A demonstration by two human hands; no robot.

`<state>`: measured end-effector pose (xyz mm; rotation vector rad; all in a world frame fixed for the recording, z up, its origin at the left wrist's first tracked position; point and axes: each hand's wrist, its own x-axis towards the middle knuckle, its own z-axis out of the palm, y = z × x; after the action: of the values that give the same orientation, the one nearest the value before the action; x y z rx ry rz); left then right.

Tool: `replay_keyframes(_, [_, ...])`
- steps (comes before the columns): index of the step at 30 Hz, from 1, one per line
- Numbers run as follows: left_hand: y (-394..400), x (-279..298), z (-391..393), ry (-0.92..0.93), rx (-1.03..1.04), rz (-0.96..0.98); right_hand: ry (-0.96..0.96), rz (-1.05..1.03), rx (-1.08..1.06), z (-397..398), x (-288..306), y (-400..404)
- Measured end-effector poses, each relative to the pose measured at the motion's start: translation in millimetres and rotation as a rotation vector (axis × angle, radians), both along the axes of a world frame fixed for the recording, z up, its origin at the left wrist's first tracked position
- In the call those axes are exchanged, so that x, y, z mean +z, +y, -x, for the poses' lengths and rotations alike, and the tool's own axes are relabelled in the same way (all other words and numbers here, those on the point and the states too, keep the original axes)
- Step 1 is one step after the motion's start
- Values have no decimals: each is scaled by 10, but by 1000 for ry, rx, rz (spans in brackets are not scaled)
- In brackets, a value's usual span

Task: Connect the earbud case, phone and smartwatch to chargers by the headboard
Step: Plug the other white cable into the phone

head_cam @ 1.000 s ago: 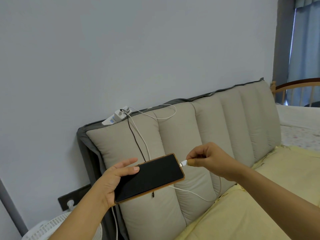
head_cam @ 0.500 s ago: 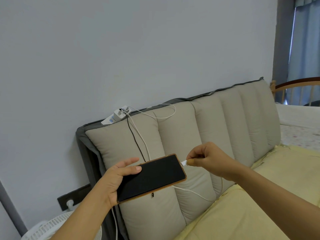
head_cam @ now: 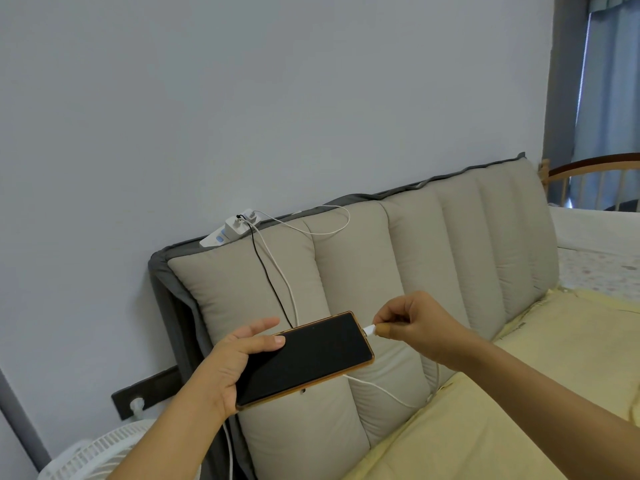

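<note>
Your left hand (head_cam: 228,367) grips the phone (head_cam: 306,358) at lower centre, hiding its near end; its long axis runs toward the upper right. Your right hand (head_cam: 414,325) pinches the white plug (head_cam: 370,329) at the phone's far end; whether it's seated is unclear.

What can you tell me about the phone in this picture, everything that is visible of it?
The phone is a flat slab with a dark, unlit screen and a thin orange-brown rim, perhaps a case. It is held in the air before the padded headboard, screen up, its long side tilted up to the right. The left hand grips its lower left end, thumb on the glass. At its right short end, the right hand pinches a white plug that touches the edge; whether the plug is fully in cannot be told.
</note>
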<state>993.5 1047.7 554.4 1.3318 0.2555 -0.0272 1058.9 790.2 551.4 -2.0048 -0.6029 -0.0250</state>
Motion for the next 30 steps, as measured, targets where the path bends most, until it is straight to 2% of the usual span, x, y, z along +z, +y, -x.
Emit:
replay_keyframes(7, [-34, -59, -15, 33, -5, -34, 4, 59, -17, 9, -74, -14])
replay_keyframes(12, [-61, -94, -17, 50, 4, -17, 24, -64, -26, -2, -58, -43])
replay_keyframes(30, [-147, -9, -13, 66, 23, -33, 4, -20, -62, -81, -99, -1])
